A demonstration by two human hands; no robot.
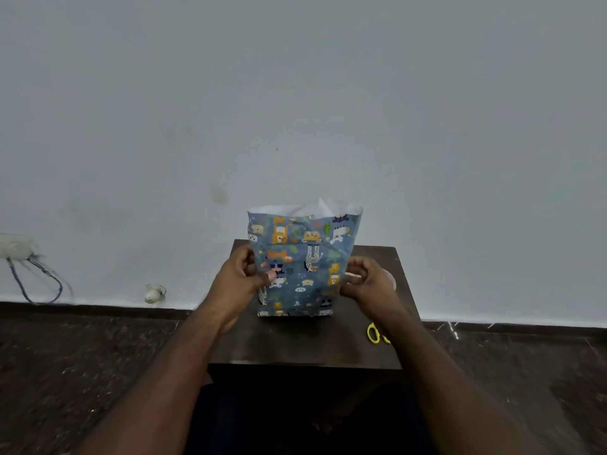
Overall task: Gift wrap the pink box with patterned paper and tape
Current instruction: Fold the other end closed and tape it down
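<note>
Blue paper patterned with animals (303, 261) is wrapped round the box, which stands upright on the small dark table (305, 343). The paper's top end stands open, its white inside showing. The pink box itself is hidden under the paper. My left hand (244, 274) grips the package's left side, thumb on the front face. My right hand (366, 284) grips the right side with curled fingers. A whitish roll, perhaps the tape (392, 279), peeks out behind my right hand.
Yellow-handled scissors (376, 333) lie near the table's right edge, partly behind my right forearm. A pale wall rises behind the table. An electrical box with hanging wires (19, 254) is on the wall at far left. Dark floor surrounds the table.
</note>
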